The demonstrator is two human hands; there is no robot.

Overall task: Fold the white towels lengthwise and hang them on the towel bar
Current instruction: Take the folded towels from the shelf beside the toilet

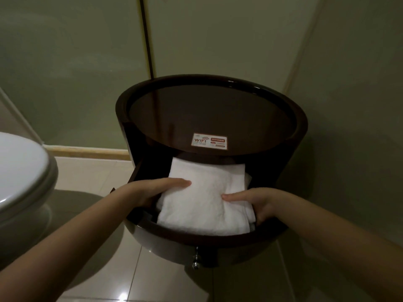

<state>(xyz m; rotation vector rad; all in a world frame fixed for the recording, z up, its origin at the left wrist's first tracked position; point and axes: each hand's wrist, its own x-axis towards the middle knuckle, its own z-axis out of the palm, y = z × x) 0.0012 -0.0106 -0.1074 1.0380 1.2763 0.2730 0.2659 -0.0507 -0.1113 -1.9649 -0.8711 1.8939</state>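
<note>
A stack of folded white towels [207, 192] lies in the pulled-out drawer [196, 233] of a round dark wooden cabinet. My left hand [152, 189] grips the stack's left edge, thumb on top and fingers tucked under it. My right hand [255, 202] grips the right edge the same way, thumb pressed on the top towel. The lower towels are mostly hidden beneath the top one. No towel bar is in view.
The cabinet top [209, 118] carries a WiFi sticker [209, 141]. A small metal knob [195, 265] hangs from the drawer front. A white toilet lid [21, 171] sits at the left. Pale walls stand behind, and glossy floor tiles lie below.
</note>
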